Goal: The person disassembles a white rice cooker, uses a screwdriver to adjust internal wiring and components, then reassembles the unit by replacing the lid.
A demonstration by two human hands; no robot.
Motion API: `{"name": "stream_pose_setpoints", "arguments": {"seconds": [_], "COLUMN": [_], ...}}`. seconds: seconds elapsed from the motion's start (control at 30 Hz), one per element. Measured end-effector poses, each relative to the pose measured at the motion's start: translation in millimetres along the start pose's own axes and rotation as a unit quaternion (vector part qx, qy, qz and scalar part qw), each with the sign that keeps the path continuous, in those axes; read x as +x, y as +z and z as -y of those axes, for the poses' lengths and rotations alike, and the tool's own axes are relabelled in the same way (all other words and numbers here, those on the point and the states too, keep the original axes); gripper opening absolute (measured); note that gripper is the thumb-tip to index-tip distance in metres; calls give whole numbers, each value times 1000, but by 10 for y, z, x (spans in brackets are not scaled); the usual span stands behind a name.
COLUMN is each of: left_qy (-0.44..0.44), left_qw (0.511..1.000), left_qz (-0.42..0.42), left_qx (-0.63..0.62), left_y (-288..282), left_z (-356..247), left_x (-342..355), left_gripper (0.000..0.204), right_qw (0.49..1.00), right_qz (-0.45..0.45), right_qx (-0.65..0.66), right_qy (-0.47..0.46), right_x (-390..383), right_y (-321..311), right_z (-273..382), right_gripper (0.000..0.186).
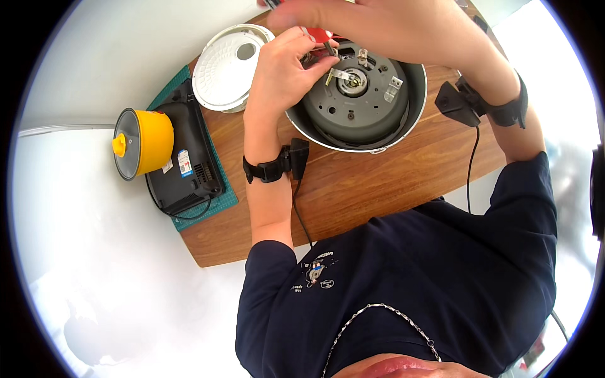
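An upturned appliance body, which looks like a rice cooker, shows its grey underside inside a pale metal shell. Metal brackets and a round center piece sit on that underside. At the far left rim, my left hand has its fingers closed in a pinch beside the screwdriver shaft; what they grip is hidden. My right hand, slightly blurred, is wrapped round a screwdriver with a red handle. Its shaft points down between my left fingers toward the parts at the rim.
Left of the cooker lies a round white cover with a hole. Farther left, a yellow pot with a lid stands against a black appliance on a green cutting mat. Cables trail from my wrist straps over the wooden table.
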State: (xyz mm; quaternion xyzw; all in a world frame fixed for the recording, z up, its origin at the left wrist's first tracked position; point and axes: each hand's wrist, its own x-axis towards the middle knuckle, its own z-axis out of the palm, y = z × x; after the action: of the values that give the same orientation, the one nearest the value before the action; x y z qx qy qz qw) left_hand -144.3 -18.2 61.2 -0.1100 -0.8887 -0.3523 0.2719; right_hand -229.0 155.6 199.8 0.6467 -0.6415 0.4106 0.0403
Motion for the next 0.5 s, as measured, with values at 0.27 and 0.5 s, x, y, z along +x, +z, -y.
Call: {"name": "stream_pose_setpoints", "arguments": {"seconds": [0.27,0.5], "left_qy": [-8,-27], "left_qw": [1000,1000], "left_qz": [-9,-11], "left_qx": [-11,10], "left_y": [25,-1], "left_z": [57,18], "left_x": [-14,-29], "left_gripper": [23,20], "right_qw": [996,999], "right_qz": [-29,-22], "right_qx": [6,-25], "right_qy": [-89,-37], "right_x": [84,17], "right_y": [142,104], "right_z": [-224,14], "right_gripper": [35,32]}}
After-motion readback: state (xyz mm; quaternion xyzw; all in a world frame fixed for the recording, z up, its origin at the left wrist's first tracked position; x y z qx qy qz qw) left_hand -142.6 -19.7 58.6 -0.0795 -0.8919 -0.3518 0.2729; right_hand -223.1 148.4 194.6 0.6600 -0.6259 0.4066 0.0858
